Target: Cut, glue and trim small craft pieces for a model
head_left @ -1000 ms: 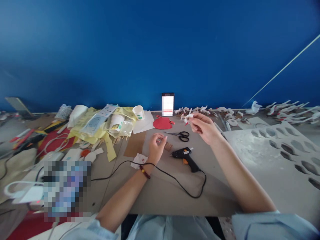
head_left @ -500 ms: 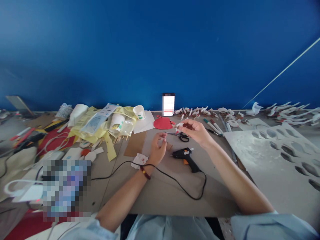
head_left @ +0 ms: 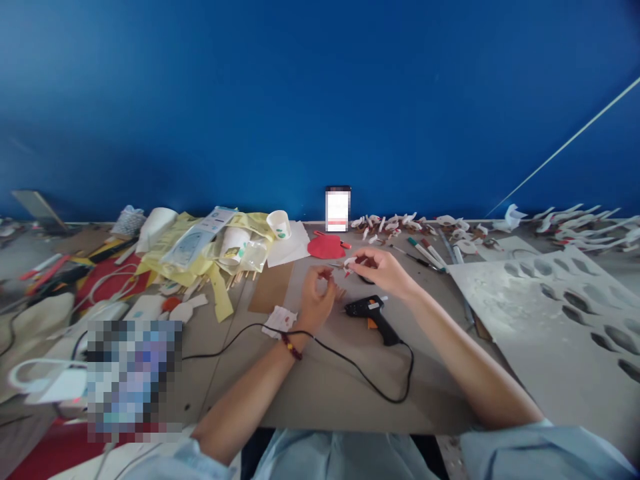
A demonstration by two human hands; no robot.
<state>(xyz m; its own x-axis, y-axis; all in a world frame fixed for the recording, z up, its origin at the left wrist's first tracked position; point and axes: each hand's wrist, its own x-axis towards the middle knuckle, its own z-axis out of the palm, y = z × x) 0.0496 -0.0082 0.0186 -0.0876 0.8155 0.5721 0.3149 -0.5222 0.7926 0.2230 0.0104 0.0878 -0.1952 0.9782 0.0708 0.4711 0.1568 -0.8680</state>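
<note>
My right hand (head_left: 383, 270) pinches a small white figure with a red tip (head_left: 349, 264) between thumb and fingers, over the scissors (head_left: 367, 277), which it mostly covers. Left of it, my left hand (head_left: 317, 297) is raised with fingers curled toward the thumb; whatever they hold, if anything, is too small to make out. A little brown piece (head_left: 341, 293) shows beside the left thumb. The black glue gun (head_left: 365, 308) lies on the table below my right hand, its cord (head_left: 360, 373) looping under my left wrist. Beside that wrist is a crumpled white tissue (head_left: 281, 320).
A phone (head_left: 338, 210) leans on the blue wall behind a red cutout (head_left: 325, 247). Several white bird figures (head_left: 395, 223) line the back. Markers (head_left: 430, 253) and a white sheet with cut holes (head_left: 530, 307) lie right. Yellow packaging and cups (head_left: 235, 243) crowd the left.
My right hand has moved left and slightly down with the small white figure, closer to my left hand, covering more of the scissors. My left hand has barely shifted.
</note>
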